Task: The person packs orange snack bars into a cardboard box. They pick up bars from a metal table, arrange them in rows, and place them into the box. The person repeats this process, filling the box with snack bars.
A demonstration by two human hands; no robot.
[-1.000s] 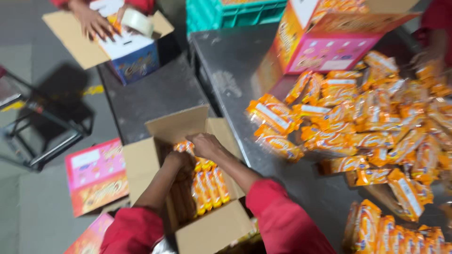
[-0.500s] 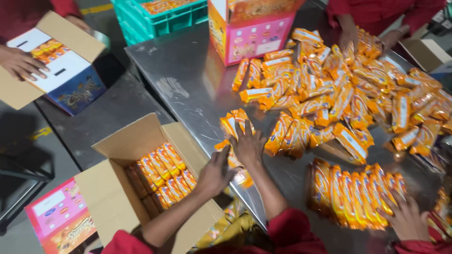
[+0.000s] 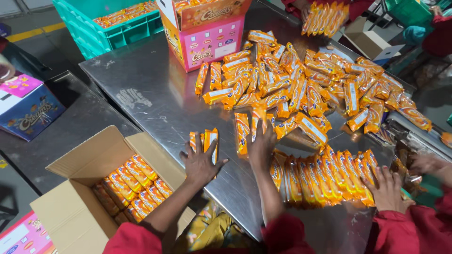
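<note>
Left hand [image 3: 200, 162] lies flat, grip released, on glossy orange packets [image 3: 207, 141]; right hand [image 3: 261, 146], grip released, touches neighbouring foil packets [image 3: 242, 131] on the brushed-steel tabletop [image 3: 141, 94].

Orange packets [image 3: 301, 89]; grey steel table [image 3: 141, 94]; teal crate [image 3: 94, 28].

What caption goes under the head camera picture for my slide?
Left hand and right hand gather orange snack packets on a steel table beside an open cardboard box.

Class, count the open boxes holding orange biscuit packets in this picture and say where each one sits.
3: a brown cardboard box at lower left beside the steel table, a green crate at top left, a pink carton on the table. Others may lie off-frame.
</note>
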